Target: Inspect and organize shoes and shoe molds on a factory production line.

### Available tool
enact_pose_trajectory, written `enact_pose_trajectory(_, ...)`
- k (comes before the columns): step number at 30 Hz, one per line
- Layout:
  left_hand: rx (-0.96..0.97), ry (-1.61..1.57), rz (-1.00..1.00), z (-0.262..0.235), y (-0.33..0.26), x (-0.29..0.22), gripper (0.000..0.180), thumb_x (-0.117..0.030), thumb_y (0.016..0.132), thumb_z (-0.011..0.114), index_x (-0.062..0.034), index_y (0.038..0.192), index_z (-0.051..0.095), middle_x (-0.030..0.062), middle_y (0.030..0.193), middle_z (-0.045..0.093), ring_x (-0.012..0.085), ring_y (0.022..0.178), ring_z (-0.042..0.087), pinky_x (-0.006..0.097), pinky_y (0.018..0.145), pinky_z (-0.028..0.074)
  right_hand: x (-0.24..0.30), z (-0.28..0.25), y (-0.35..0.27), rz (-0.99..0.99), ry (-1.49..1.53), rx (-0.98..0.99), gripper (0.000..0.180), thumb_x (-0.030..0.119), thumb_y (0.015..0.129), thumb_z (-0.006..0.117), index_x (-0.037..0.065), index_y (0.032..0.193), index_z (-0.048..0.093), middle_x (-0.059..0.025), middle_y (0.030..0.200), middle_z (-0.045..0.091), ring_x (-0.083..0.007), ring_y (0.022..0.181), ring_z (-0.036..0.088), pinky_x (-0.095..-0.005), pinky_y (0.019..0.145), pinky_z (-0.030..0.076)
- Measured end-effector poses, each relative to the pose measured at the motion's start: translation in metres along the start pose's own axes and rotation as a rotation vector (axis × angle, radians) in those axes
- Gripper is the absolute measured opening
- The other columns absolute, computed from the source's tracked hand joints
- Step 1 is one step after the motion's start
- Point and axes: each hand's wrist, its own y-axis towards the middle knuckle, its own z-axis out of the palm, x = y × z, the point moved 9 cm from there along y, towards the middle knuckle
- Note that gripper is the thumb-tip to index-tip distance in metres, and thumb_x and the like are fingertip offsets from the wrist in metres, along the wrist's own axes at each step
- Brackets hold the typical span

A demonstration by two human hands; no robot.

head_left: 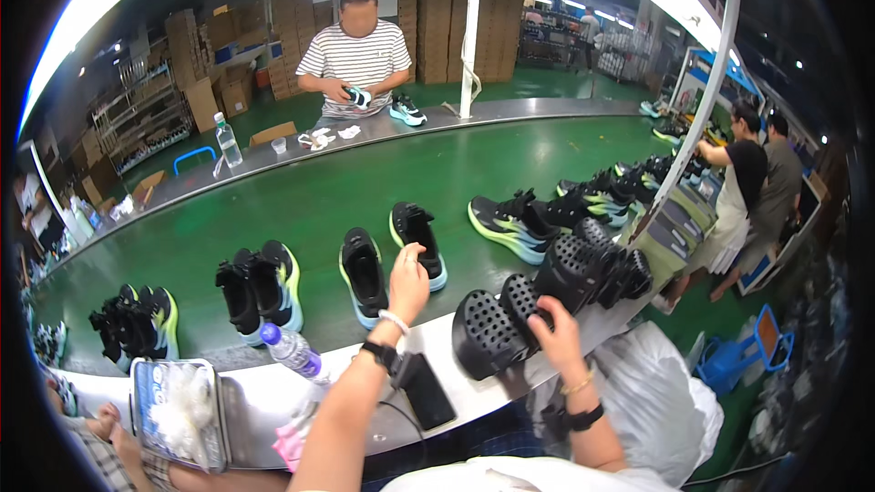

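Observation:
My left hand (409, 286) is at the heel end of a black sneaker (418, 224) with a lime and pale blue sole, fingers bent and closed against its collar. Left of it stands a similar sneaker (363, 271), apart from my hand. My right hand (559, 337) has its fingers curled at the side of a black clog with round holes (521, 302); part of the grip is hidden. Another black clog (483, 333) leans beside that one, and more holed clogs (572, 264) are bunched just beyond.
Sneaker pairs line the green conveyor belt (273, 196). Along the near ledge are a purple-labelled bottle (293, 355), a black phone (426, 392) and a tray (221, 419). Across the belt a person (357, 55) handles a shoe. A white post (702, 96) rises at right.

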Motion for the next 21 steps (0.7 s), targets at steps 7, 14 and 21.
enact_pose_trajectory(7,0.341,0.448,-0.206,0.086,0.073,0.098,0.020,-0.005,0.081,0.053,0.0033,0.089,0.069,0.0260,0.090,0.067,0.0392,0.087,0.067,0.046,0.080,0.055,-0.029,0.003,-0.038,-0.163,0.009,-0.196,0.041,0.015,0.083,0.071,-0.001,0.117,0.056,-0.0214,0.122,0.059,-0.0391,0.113,0.057,-0.0412,0.097,0.045)
enact_pose_trajectory(14,0.747,0.885,-0.236,0.156,0.064,0.180,0.038,-0.016,0.090,0.048,0.0008,0.121,0.063,0.0223,0.130,0.057,0.0294,0.115,0.061,0.039,0.095,0.051,-0.037,0.004,-0.036,-0.176,0.042,-0.262,0.044,0.014,0.078,0.077,0.000,0.114,0.056,-0.0185,0.120,0.061,-0.0372,0.114,0.057,-0.0420,0.098,0.045)
enact_pose_trajectory(21,0.926,0.918,-0.280,0.147,0.035,0.189,0.037,-0.019,0.092,0.045,-0.0046,0.118,0.067,0.0160,0.126,0.062,0.0264,0.118,0.060,0.038,0.092,0.050,-0.036,0.007,-0.031,-0.215,0.063,-0.234,0.044,0.013,0.079,0.076,0.001,0.116,0.054,-0.0179,0.119,0.061,-0.0361,0.113,0.057,-0.0418,0.096,0.045)
